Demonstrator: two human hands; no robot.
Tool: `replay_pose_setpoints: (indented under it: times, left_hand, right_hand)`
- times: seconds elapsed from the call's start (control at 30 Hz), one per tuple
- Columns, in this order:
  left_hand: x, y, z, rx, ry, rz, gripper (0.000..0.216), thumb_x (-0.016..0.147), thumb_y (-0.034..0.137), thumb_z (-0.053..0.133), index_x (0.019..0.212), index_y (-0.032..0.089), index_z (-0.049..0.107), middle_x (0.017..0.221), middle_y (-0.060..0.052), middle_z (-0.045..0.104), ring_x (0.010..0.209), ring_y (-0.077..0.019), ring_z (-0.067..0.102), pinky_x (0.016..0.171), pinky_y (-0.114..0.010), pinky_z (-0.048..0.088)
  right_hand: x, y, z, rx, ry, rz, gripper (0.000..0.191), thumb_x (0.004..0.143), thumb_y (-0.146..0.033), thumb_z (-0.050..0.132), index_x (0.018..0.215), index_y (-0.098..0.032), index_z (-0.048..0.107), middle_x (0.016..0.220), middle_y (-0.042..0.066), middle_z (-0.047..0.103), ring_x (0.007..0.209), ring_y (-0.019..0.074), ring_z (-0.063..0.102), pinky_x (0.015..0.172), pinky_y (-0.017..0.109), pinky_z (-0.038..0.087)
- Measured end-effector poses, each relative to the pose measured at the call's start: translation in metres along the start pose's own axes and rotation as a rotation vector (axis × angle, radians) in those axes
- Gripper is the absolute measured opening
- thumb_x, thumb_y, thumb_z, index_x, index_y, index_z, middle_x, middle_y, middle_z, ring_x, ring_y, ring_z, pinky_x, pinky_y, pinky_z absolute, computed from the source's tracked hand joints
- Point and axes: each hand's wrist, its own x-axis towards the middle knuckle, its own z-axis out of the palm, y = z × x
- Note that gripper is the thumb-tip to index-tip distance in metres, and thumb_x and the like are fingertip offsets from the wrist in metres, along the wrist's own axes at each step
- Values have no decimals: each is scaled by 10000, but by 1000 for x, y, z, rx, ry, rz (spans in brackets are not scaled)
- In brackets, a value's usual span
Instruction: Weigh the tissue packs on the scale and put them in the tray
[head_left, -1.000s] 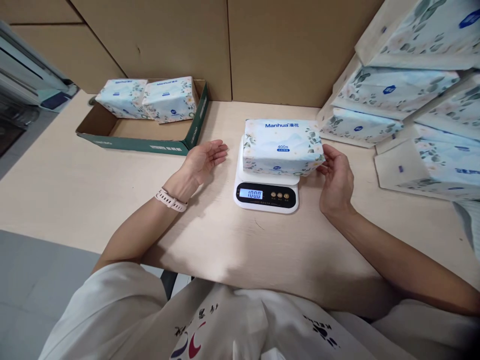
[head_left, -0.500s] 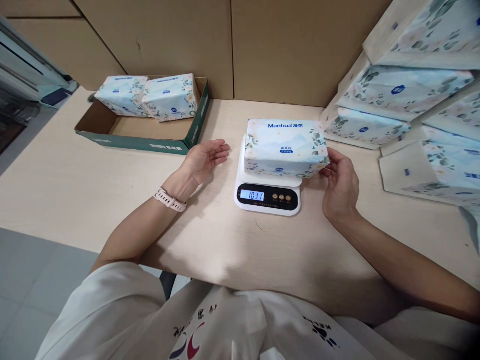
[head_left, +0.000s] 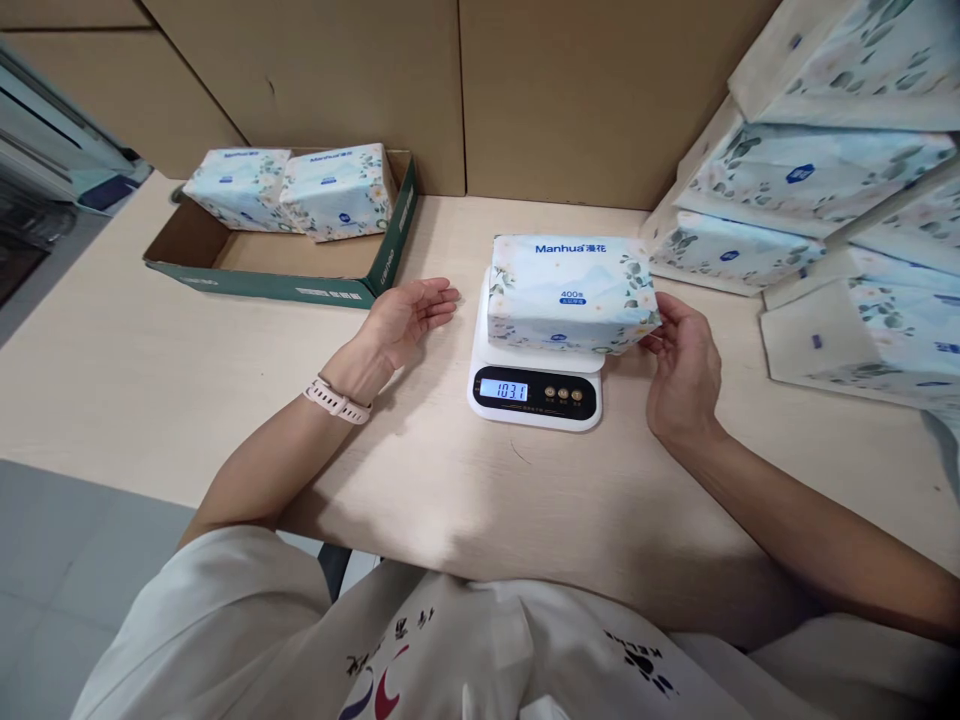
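A floral pack of tissues (head_left: 568,285) lies on a white digital kitchen scale (head_left: 535,412), reaching past the scale's right side. The lit display reads what looks like 103.1. My left hand (head_left: 409,318) rests palm up on the table, left of the scale and apart from it, its fingers stretched out and holding nothing. At the pack's right end is my right hand (head_left: 681,365), fingers loosely curved, with the fingertips partly hidden behind the pack's edge. Whether those fingertips touch the pack I cannot tell.
Back left on the table (head_left: 150,370) stands a green cardboard tray (head_left: 259,283) with two tissue packs (head_left: 337,190) in its far part. More tissue packs (head_left: 817,185) are stacked at the right. Tall cardboard boxes (head_left: 360,80) line the back edge.
The view has shifted very slightly. Both hands, the tissue pack and the scale stay where they were, and the reading is the same.
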Motion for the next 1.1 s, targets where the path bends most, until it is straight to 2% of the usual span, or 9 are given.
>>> replay_pose_setpoints:
  times: [0.13,0.3,0.47,0.63,0.9,1.1]
  left_hand:
    - [-1,-1,0,4,1,6,96,939,76,706,966,119,788,1004,-128,841,900,-180,769,985,-295,633]
    - [-2,-1,1,10,3,4,127,968,62,682,937,118,791,994,-129,838,901,-175,766,984,-279,633]
    - [-3,-1,2,-6,2,4,160,997,49,658,922,111,786,972,-129,834,893,-171,773,944,-268,632]
    - [-2,-3,0,6,-5,16,96,953,63,718,937,118,795,991,-132,841,902,-179,772,996,-288,639]
    - [1,-2,-2,14,-13,8,145,999,66,677,940,119,798,1001,-131,847,914,-173,776,977,-278,649]
    - [1,-3,-1,17,-13,12,129,958,54,688,922,115,796,990,-136,841,896,-172,766,988,-282,642]
  right_hand:
    - [1,2,-1,-2,-10,0,642,1083,-742,629,1437,-217,733,1463,149,792,1357,275,725,1235,500,544]
    - [1,3,-2,1,-6,12,665,1079,-757,590,1435,-218,748,1469,141,793,1356,261,721,1236,485,537]
    - [0,-1,0,1,5,26,548,1098,-640,596,1335,-188,795,1382,128,805,1259,239,733,1201,456,539]
    - [-1,-5,1,-22,6,24,458,1104,-561,562,1208,-190,809,1272,91,797,1166,206,720,1128,413,537]
    - [0,-3,0,-34,-6,23,430,1096,-555,564,1158,-200,797,1198,75,785,1115,203,702,1098,415,530]
    - [1,-2,0,-41,1,20,442,1084,-575,587,1172,-191,787,1178,74,768,1106,202,691,1083,404,534]
